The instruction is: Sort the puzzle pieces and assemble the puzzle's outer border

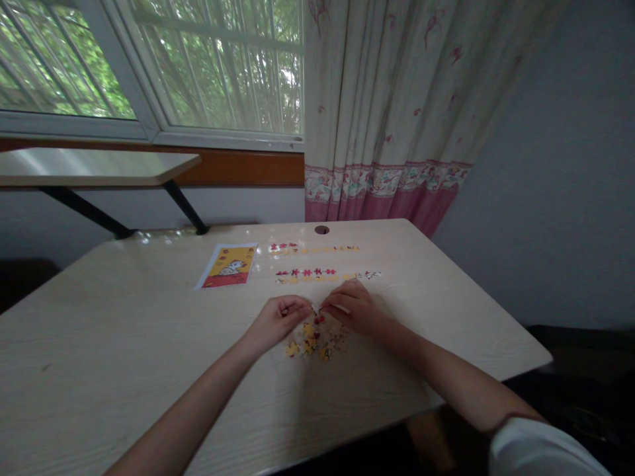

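Note:
Just above a loose pile of puzzle pieces point(310, 340), my two hands are close together with their fingertips almost meeting. My left hand point(276, 322) is closed in a pinch at a small puzzle piece point(315, 308), pale with dark marks. From the other side my right hand point(353, 306) pinches at the same spot; whether it grips that piece or a second one is too small to tell. The pile is mostly yellow and pale, with some red. Beyond my hands lie rows of red, yellow and white puzzle pieces point(307, 273), partly behind my right hand.
A picture sheet point(228, 266) with a white animal on yellow and red lies left of the rows. More pieces point(317, 250) form rows farther back. The wooden table point(124, 344) has a round cable hole point(322, 230) and a raised shelf point(99, 166). A curtain point(381, 119) hangs behind.

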Motion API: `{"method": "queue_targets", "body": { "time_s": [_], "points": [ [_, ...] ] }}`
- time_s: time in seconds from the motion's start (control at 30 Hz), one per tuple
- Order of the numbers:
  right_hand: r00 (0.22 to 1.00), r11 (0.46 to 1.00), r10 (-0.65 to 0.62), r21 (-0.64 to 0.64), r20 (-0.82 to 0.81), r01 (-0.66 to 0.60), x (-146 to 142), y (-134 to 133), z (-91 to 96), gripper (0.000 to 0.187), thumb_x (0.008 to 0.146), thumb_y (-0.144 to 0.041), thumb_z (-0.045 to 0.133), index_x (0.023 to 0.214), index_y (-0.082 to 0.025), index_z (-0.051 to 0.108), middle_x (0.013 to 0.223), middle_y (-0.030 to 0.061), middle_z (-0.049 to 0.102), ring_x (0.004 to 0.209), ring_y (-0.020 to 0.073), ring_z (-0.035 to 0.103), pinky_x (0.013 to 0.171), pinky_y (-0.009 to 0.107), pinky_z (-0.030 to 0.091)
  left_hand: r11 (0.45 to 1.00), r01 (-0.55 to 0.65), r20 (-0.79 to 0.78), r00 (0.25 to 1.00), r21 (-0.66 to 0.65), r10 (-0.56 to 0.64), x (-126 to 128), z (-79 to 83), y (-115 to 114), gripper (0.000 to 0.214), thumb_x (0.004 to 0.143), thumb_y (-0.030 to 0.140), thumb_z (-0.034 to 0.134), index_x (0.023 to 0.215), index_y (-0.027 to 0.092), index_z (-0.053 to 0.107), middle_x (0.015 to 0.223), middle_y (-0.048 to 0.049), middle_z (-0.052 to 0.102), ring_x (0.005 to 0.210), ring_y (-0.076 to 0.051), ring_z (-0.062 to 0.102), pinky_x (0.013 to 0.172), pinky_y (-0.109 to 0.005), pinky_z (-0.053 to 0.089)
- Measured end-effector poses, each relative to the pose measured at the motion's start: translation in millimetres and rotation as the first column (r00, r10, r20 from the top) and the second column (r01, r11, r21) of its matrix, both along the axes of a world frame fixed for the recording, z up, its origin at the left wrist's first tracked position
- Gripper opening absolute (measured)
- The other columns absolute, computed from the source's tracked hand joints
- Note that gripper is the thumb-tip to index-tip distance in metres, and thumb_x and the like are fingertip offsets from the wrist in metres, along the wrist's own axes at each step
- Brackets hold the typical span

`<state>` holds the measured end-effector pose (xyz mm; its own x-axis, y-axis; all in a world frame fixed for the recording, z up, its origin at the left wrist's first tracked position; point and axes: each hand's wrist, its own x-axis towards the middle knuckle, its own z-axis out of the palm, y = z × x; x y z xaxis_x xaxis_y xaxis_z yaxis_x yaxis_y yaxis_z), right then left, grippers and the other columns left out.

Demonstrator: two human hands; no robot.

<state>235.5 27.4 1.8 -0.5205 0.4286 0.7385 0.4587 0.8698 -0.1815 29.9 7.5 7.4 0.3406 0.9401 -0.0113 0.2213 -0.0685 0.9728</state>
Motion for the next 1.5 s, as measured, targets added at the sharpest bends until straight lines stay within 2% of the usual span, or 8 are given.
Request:
{"method": "queue_targets", "body": {
  "time_s": [0.17,0.3,0.93,1.03,1.13,1.23,1.33,1.5],
  "points": [
    [0.965,0.981,-0.193,-0.035,-0.179,0.190,13.7,9.5,12.8,0.015,0.086,-0.028,0.054,0.077,-0.020,0.063,0.073,0.0018,0.067,0.072,0.0143,0.059,0.071,0.029,0.040,0.995,-0.011,-0.156,0.987,0.096,0.026,-7.0,-4.6,3.7,0.026,0.076,0.037,0.054,0.083,0.013,0.063,0.070,-0.0029,0.062,0.059,-0.012,0.050,0.055,-0.023,0.038],
    [0.934,0.969,-0.245,-0.028,-0.260,0.247,21.9,15.2,13.9,0.013,0.085,-0.027,0.056,0.078,-0.020,0.064,0.073,0.0026,0.066,0.071,0.0150,0.059,0.070,0.029,0.042,0.975,0.051,-0.314,0.949,0.215,0.020,-11.7,-8.9,4.3,0.022,0.079,0.032,0.050,0.078,0.014,0.063,0.066,-0.0013,0.059,0.059,-0.013,0.049,0.055,-0.022,0.037],
    [0.941,0.972,-0.233,-0.018,-0.244,0.236,23.2,17.7,10.3,0.009,0.083,-0.025,0.057,0.079,-0.020,0.064,0.073,0.0019,0.066,0.070,0.0144,0.059,0.071,0.029,0.043,0.965,0.090,-0.390,0.921,0.245,0.013,-13.0,-11.0,4.9,0.020,0.080,0.027,0.047,0.078,0.015,0.063,0.063,0.0004,0.055,0.058,-0.012,0.047,0.053,-0.022,0.035],
    [0.948,0.973,-0.229,-0.022,-0.221,0.230,33.9,27.8,14.5,0.009,0.082,-0.026,0.058,0.079,-0.020,0.064,0.074,0.0029,0.066,0.071,0.0147,0.058,0.072,0.029,0.043,0.967,0.093,-0.378,0.926,0.239,0.004,-12.5,-9.6,4.5,0.020,0.080,0.027,0.047,0.078,0.014,0.063,0.065,-0.0001,0.056,0.059,-0.012,0.048,0.054,-0.022,0.036],
    [0.973,0.972,-0.203,-0.141,-0.105,0.188,60.1,44.8,19.6,0.013,0.082,-0.029,0.057,0.079,-0.019,0.065,0.077,0.0046,0.066,0.073,0.0145,0.057,0.069,0.027,0.043,0.966,0.097,-0.380,0.925,0.238,0.001,-12.4,-8.1,3.8,0.020,0.080,0.026,0.047,0.079,0.015,0.063,0.066,-0.0005,0.058,0.059,-0.012,0.049,0.055,-0.022,0.036],
    [0.973,0.907,-0.226,-0.353,0.048,0.228,96.7,60.6,19.1,0.018,0.082,-0.031,0.056,0.078,-0.016,0.066,0.076,0.0045,0.064,0.067,0.0125,0.054,0.064,0.025,0.041,0.966,0.089,-0.381,0.924,0.241,0.010,-12.5,-6.4,3.0,0.020,0.080,0.026,0.047,0.079,0.015,0.063,0.067,-0.0008,0.059,0.060,-0.012,0.050,0.056,-0.022,0.037],
    [0.932,0.773,-0.340,-0.526,0.130,0.355,131.1,69.7,12.1,0.024,0.077,-0.036,0.058,0.078,-0.014,0.067,0.069,0.0037,0.061,0.061,0.0116,0.049,0.057,0.024,0.037,0.968,0.079,-0.372,0.928,0.240,0.017,-11.9,-4.8,2.4,0.020,0.080,0.027,0.047,0.079,0.015,0.064,0.068,-0.0014,0.060,0.060,-0.013,0.050,0.055,-0.022,0.037],
    [0.947,0.583,-0.285,-0.759,0.146,0.292,161.5,74.5,3.2,0.035,0.072,-0.042,0.059,0.081,-0.009,0.067,0.060,0.0016,0.055,0.053,0.0098,0.044,0.051,0.023,0.033,0.969,0.073,-0.363,0.931,0.236,0.018,-10.8,-3.8,2.0,0.021,0.080,0.028,0.048,0.079,0.014,0.064,0.068,-0.0017,0.060,0.060,-0.013,0.050,0.055,-0.023,0.037]
  ]
}}
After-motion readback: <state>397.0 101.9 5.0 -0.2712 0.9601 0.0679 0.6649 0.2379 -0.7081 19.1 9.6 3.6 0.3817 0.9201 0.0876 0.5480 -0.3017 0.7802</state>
